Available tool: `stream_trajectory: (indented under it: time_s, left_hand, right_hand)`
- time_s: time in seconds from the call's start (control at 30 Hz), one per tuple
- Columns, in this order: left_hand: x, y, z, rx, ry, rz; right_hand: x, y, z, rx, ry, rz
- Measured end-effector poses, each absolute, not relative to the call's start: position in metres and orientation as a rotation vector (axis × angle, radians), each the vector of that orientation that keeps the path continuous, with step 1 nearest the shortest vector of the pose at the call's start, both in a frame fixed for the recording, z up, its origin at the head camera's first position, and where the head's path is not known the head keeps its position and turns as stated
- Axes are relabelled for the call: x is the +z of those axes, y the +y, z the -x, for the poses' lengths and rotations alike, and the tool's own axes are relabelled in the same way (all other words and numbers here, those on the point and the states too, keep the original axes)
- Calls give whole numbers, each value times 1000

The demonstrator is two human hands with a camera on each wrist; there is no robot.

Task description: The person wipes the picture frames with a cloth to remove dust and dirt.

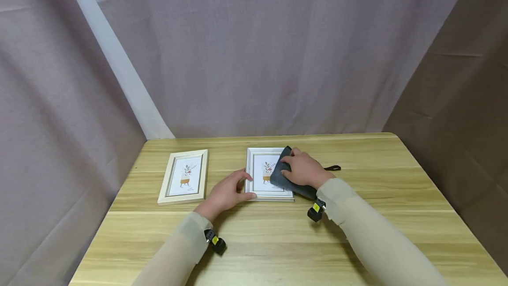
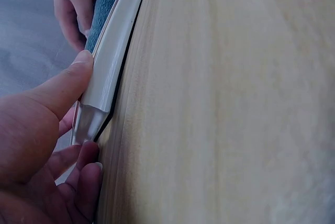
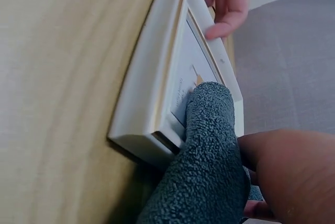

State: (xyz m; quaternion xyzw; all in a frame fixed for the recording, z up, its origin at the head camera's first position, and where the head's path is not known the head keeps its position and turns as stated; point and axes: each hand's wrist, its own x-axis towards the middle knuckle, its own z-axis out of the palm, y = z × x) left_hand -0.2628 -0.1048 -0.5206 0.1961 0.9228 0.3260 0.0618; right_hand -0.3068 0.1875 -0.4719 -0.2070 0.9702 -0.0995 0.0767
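A white picture frame lies face up on the table, showing a print of a plant in an orange pot. At its lower left corner my left hand grips the frame, thumb on the near edge and fingers along the left side. A dark grey-blue towel covers the right part of the frame. My right hand holds this towel from above, against the frame's face. In the right wrist view the folded towel lies over the glass, and part of the right hand shows beside it.
A cream picture frame with a similar print lies to the left on the wooden table. A black loop sticks out to the right of the right hand. Grey curtains hang behind the table.
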Motion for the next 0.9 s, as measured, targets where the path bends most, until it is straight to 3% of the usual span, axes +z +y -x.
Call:
stream_trajectory:
  time_s: [0.9]
  left_hand:
    - [-520,-100,260,1026,2800,-543]
  right_hand:
    - [-472,192,254,-331,2909,687]
